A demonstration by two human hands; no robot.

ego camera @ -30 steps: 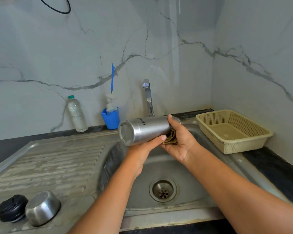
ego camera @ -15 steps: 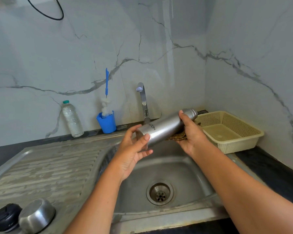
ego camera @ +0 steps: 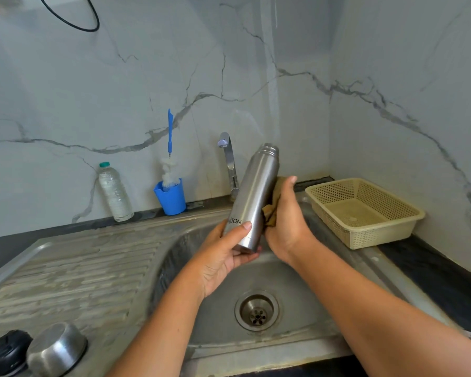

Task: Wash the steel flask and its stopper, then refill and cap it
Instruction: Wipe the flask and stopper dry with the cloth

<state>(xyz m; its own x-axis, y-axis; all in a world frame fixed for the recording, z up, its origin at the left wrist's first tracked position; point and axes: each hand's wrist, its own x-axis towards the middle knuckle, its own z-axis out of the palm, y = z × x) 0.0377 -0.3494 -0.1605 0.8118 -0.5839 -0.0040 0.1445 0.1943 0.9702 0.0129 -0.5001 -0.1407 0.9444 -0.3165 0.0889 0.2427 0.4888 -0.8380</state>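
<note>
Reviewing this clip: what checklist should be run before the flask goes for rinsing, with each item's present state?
1. Grip: left hand holds the flask by its base: ok.
2. Scrubbing: right hand presses scrub pad against flask: ok.
3. Uncapped: stopper and steel cup lie on drainboard: ok.
4. Water: tap shows no stream: not ok.
5. Outlet: drain unblocked: ok.
6. Interior clean: cannot tell.

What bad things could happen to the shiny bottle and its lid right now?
1. The flask might slip. The left hand grips only its bottom end while the right hand rubs a cloth on its side, so it could bang into the sink.
2. The steel cap and black stopper sit on the draining board near the left arm, so an elbow might knock them.
</note>
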